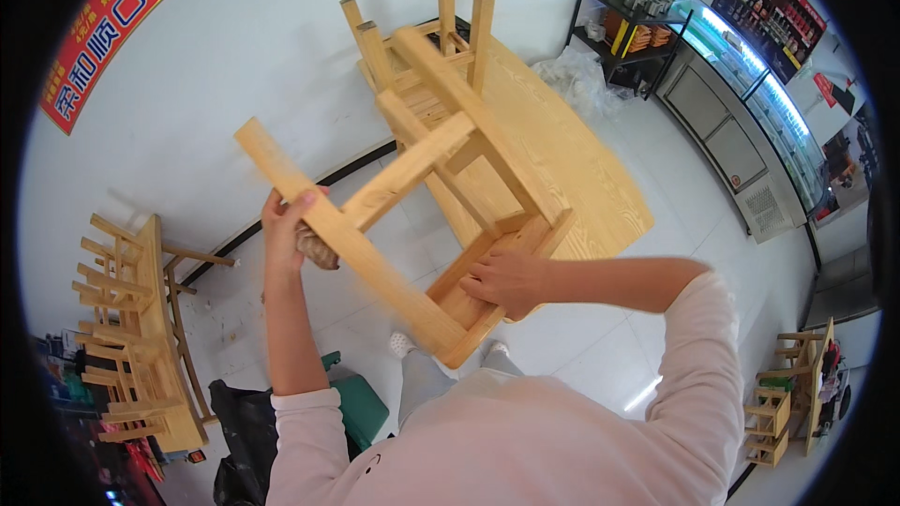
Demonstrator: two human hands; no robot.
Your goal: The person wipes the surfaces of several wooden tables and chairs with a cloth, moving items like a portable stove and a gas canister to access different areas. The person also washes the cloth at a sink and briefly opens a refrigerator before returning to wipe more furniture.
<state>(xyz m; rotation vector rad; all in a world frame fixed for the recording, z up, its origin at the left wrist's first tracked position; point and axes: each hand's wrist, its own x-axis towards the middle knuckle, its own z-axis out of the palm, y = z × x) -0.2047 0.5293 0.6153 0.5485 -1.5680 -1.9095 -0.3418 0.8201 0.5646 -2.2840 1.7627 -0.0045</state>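
A light wooden stool (394,183) is held tilted in the air before me, its legs pointing up and away and its seat end near my body. My left hand (288,225) grips one leg of it, with a crumpled brown cloth (318,247) tucked against the palm. My right hand (510,281) is on the underside of the seat, inside the frame; part of its fingers' contact is hard to see. Beyond lies a wooden table (555,154), on which another stool (422,77) stands upside down against the wall.
A long table (165,393) with several upturned stools is at left. Near my feet are a green bin (358,400) and a black plastic bag (242,422). A black shelf (633,14), clear plastic bags (576,81) and a glass display counter (745,105) stand at upper right; more stools (770,407) at lower right.
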